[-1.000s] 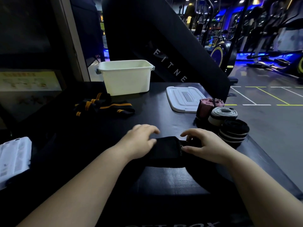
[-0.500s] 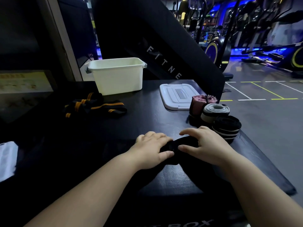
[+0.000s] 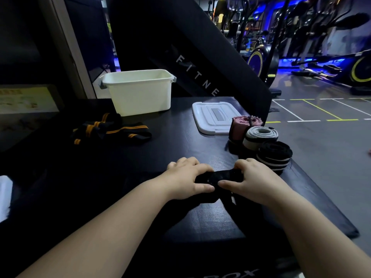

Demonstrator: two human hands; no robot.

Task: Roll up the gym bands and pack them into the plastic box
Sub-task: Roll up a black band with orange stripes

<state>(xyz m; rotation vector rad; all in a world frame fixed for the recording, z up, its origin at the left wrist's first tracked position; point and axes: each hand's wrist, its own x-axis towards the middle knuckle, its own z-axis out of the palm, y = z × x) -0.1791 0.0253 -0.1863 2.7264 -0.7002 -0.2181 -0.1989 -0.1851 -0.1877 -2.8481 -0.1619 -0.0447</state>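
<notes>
**Band takes shape:** Your left hand and right hand clamp a black band on the dark platform, well in front of the plastic box and a little to its right. The fingers of both hands curl over the bundle and the thumbs press its near side, so each hand is gripping it. A second ago a flat, wide panel of the band showed between your hands. Now they have closed in and the cloth is bunched into a thicker roll, with a loose length running toward you. On that reading, this band is well on its way to being rolled but is not finished.

The box stands open, and what shows of its inside looks bare; its floor is hidden from this angle. Its lid lies flat on the platform to the box's right. In front of the lid, further right of the box, three finished rolls sit touching in a row: a pink roll, a grey roll and a striped black roll. In front of the box, to its left, lie black-and-orange bands, not yet rolled.
</notes>
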